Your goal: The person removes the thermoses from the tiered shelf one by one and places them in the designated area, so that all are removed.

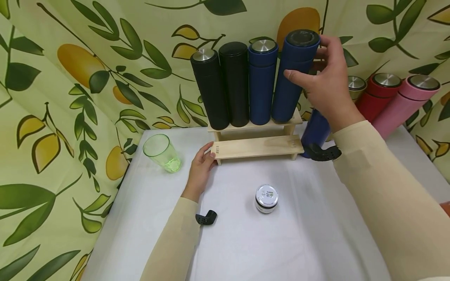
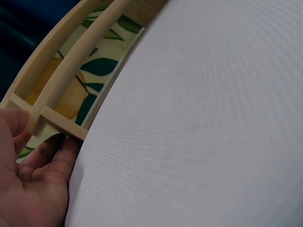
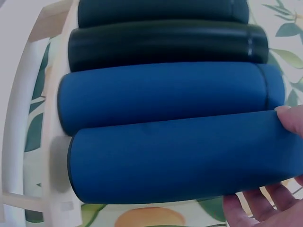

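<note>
Clearly, the right hand (image 1: 328,80), at two o'clock from the middle of the head view, held the upper part of a dark blue bottle (image 1: 286,101), its thumb on the near side and its fingers round the far side. That bottle leaned slightly, its base at the three o'clock end of the upper board (image 1: 297,118) of a wooden rack (image 1: 258,147); whether the base bore on the board, I could not tell.

On the same board, towards nine o'clock from it, stood a steel-topped blue bottle (image 1: 261,89), an all-black bottle (image 1: 239,86) and a steel-topped black bottle (image 1: 211,93). The left hand (image 1: 199,168), at about seven o'clock, gripped the rack's nine o'clock end, its thumb by the lower board (image 1: 246,149).

A round lidded jar (image 1: 266,197) sat at five o'clock on the white-covered counter (image 1: 232,242), and a green glass (image 1: 158,150) stood near nine. Between two and three o'clock were a red bottle (image 1: 376,93) and a pink bottle (image 1: 404,101); nearer three, another blue bottle (image 1: 315,130) stood partly behind the right arm. Leaf-patterned cloth (image 1: 140,39) hung at twelve, behind the rack.
</note>
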{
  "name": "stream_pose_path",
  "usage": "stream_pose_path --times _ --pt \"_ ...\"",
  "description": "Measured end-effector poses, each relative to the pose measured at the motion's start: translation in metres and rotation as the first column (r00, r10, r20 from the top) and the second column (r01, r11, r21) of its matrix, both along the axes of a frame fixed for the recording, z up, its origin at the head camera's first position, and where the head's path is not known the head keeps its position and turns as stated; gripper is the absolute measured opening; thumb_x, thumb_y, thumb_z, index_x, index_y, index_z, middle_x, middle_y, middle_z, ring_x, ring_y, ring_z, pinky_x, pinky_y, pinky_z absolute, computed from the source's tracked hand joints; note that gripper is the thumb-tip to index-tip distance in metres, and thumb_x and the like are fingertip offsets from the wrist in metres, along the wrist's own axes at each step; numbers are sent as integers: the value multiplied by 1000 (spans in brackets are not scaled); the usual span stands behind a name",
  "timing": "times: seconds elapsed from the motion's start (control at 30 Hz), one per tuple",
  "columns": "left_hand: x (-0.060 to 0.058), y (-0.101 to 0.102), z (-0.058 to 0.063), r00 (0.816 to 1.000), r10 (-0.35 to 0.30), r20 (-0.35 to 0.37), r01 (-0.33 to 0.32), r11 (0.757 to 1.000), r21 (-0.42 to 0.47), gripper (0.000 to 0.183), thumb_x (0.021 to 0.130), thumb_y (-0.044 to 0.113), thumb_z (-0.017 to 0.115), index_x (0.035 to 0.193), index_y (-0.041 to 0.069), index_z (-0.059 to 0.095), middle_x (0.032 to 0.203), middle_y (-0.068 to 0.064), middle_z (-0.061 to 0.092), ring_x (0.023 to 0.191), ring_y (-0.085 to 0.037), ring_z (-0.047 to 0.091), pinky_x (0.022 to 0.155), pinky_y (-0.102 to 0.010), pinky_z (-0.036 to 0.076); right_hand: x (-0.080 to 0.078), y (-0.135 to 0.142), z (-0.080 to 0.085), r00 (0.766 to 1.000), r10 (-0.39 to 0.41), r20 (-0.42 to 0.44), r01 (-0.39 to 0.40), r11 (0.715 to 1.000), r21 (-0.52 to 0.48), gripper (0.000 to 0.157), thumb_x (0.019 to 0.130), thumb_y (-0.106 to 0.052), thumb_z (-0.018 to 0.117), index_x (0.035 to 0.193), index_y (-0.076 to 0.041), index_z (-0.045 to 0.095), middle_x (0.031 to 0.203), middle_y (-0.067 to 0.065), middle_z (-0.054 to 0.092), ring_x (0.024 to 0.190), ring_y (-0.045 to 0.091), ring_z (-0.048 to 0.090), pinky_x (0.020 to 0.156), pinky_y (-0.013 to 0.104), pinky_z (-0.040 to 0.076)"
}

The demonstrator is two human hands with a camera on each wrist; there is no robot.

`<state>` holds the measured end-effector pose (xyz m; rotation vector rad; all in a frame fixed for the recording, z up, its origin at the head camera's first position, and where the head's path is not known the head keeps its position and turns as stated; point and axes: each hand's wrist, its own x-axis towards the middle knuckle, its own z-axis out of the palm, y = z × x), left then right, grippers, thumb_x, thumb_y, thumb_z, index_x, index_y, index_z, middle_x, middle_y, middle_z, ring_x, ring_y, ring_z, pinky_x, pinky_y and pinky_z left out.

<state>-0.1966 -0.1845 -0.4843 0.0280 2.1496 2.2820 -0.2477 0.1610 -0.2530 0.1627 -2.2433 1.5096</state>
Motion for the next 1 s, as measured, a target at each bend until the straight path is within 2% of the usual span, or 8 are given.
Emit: stream_pose_path --times 0.2,0.3,0.53,0.8,1.0 --pt "1 0 0 1000 0 0 0 1000 -1 47 115 13 56 162 17 52 151 -17 61 137 -28 61 111 -37 53 12 3 11 997 1 -78 -3 1000 -16 76 94 -16 88 157 -27 46 136 -5 57 120 14 57 101 32 48" --pt "1 0 0 1000 -2 -2 2 1000 0 47 115 13 56 162 17 53 151 -16 61 137 -27 61 110 -37 53 18 5 18 993 0 -116 -5 999 -36 76 94 -15 88 156 -28 47 135 -5 58 124 16 60 107 31 48" --pt "1 1 1 1000 -1 4 1 1000 -16 47 115 14 56 162 17 53 150 -15 61 137 -26 61 110 -35 53 35 14 39 975 -55 -215 49 998 -35 71 96 -16 86 155 -28 50 138 -3 61 126 17 61 110 28 49" --pt "1 2 2 1000 3 5 -3 1000 -22 46 115 15 56 162 18 53 152 -14 61 137 -24 60 110 -35 53 60 25 57 969 -143 -201 134 989 -59 70 99 -18 82 159 -25 47 148 -7 59 136 13 55 116 26 41" --pt "1 1 1 1000 3 1 -3 1000 -17 46 116 14 56 161 19 54 150 -13 61 136 -23 61 109 -33 53 71 38 63 955 -205 -214 180 975 -129 65 98 -19 83 157 -26 55 151 -4 60 141 14 55 120 28 38"
